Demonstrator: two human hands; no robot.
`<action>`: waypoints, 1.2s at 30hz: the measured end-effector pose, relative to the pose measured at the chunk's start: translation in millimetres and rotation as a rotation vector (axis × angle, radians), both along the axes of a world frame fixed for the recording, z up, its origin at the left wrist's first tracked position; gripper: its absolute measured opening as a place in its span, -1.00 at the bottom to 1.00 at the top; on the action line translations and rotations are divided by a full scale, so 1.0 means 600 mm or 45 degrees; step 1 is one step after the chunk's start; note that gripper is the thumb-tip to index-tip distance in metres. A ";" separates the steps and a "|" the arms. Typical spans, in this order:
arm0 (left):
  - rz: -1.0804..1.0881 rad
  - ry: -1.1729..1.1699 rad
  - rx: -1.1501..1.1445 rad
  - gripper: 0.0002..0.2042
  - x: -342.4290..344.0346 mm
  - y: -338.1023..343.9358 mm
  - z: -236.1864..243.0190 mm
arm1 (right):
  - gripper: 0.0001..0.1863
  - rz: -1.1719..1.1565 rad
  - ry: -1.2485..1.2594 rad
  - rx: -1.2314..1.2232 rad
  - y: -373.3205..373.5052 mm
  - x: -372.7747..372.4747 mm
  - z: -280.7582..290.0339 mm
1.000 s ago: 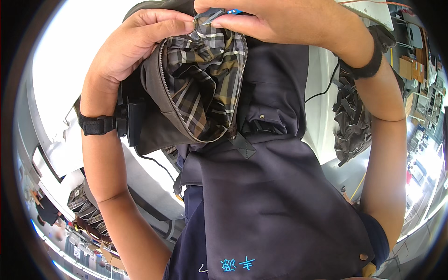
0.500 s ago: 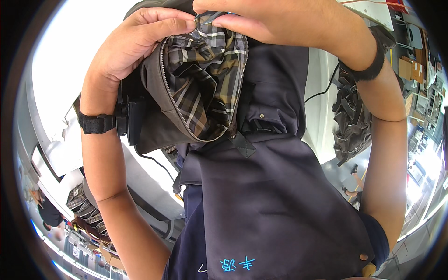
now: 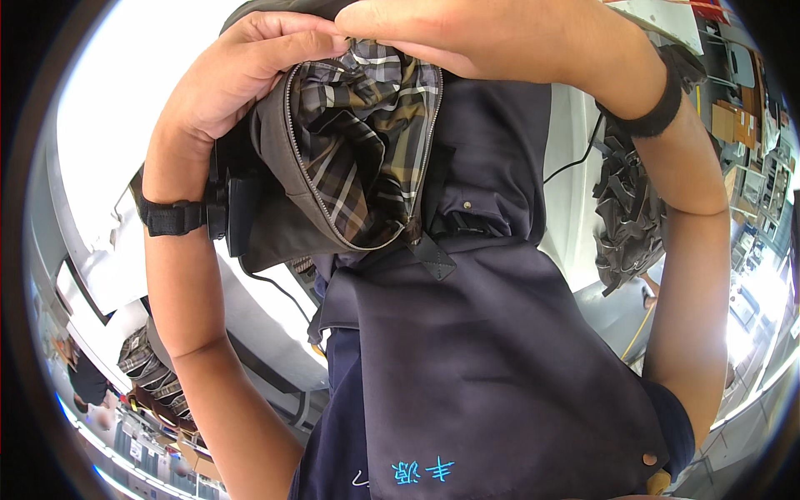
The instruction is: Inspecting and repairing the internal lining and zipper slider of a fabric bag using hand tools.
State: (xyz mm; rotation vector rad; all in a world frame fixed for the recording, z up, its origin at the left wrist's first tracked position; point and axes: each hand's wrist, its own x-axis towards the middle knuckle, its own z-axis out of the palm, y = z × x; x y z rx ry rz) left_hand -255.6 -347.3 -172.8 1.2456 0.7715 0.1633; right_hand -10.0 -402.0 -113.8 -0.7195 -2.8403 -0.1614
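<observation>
A dark grey-brown bag [image 3: 271,142] lies in front of me, its curved zipper undone. Brown, black and white plaid lining [image 3: 346,179] shows inside the opening. My left hand [image 3: 250,67] pinches the bag's far edge between thumb and fingers. Right beside it, my right hand [image 3: 450,37] is curled over the same edge, with its fingertips turned away from view. The slim, pointed metal tool seen in my right hand a moment earlier is hidden behind that hand. A short strap tab [image 3: 433,257] sticks out at the zipper's near end.
A dark apron [image 3: 492,358] covers my lap and reaches under the bag. A pale work surface [image 3: 92,125] stands at the left. Dark bag pieces [image 3: 625,221] hang at the right; plaid pieces [image 3: 154,367] are stacked at lower left. A black cable [image 3: 575,162] runs at right.
My right hand has moved slightly left and turned over the edge, so its thumb and the metal tool's tip have gone out of sight. My left hand keeps its pinch.
</observation>
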 end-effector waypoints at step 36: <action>0.019 -0.010 -0.077 -0.73 -0.006 0.003 -0.006 | -0.74 -0.272 0.594 -0.742 -0.006 0.033 -0.053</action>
